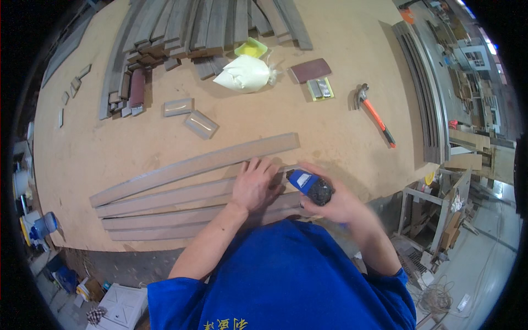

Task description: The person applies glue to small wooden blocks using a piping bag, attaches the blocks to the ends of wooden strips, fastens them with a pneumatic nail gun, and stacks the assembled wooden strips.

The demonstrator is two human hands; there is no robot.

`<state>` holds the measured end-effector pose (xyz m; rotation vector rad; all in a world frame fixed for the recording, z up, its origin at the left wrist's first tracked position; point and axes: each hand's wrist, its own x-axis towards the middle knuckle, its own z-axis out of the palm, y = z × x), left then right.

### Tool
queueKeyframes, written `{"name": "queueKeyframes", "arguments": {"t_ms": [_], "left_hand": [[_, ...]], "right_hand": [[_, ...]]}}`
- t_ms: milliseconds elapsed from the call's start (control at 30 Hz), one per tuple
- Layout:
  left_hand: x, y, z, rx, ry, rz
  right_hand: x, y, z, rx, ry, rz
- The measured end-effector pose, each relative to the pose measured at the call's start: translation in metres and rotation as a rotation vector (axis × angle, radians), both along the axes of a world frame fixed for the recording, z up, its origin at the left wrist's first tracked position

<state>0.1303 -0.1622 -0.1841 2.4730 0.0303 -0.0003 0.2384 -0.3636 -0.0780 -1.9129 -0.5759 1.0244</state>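
Note:
Several long, slightly curved wooden strips point(165, 195) lie fanned out along the near side of the table. My left hand point(256, 184) is laid over one strip, with its fingers curled past the far edge; the thumb is mostly hidden. At the strips' right end, my right hand point(336, 201) is wrapped round a blue and black power tool point(311, 187). The tool's narrow black end points left, close to the end of the held strip; whether it touches cannot be made out. Beyond both hands, another strip point(247, 151) lies apart at an angle.
On the wooden table point(352, 140) are a claw hammer point(375, 113), sandpaper point(311, 70), a yellow tray point(320, 89) and a white bag point(245, 74). Grey boards point(214, 27) are heaped at the back. Two small rectangular blocks point(201, 125) stand mid-table, and long boards point(421, 88) line the right edge.

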Motion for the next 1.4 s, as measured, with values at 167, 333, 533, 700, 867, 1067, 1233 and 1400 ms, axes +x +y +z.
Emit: {"name": "queueKeyframes", "arguments": {"t_ms": [167, 333, 533, 700, 867, 1067, 1233, 1400], "left_hand": [[-0.001, 0.0, 0.002, -0.032, -0.012, 0.004], [0.0, 0.001, 0.001, -0.023, -0.005, -0.009], [0.0, 0.001, 0.001, -0.017, -0.006, -0.008], [0.0, -0.002, 0.0, 0.027, 0.028, 0.001], [-0.001, -0.004, 0.006, 0.068, 0.041, -0.004], [0.013, -0.017, 0.009, 0.153, 0.023, -0.036], [0.03, -0.034, 0.008, 0.203, 0.118, -0.075], [0.035, -0.034, 0.009, 0.247, 0.018, -0.114]], "right_hand": [[-0.001, -0.003, 0.014, -0.144, 0.223, -0.007], [-0.006, -0.005, 0.011, -0.148, 0.214, -0.027], [-0.007, -0.005, 0.008, -0.189, 0.16, -0.002], [0.003, -0.024, 0.003, -0.059, -0.024, -0.129], [0.045, -0.022, 0.003, -0.299, -0.274, -0.328], [0.042, -0.051, -0.049, -0.506, -1.082, -0.216], [-0.002, -0.062, -0.085, -0.152, -0.543, -0.302], [-0.023, -0.073, -0.108, -0.029, -0.599, -0.375]]}}
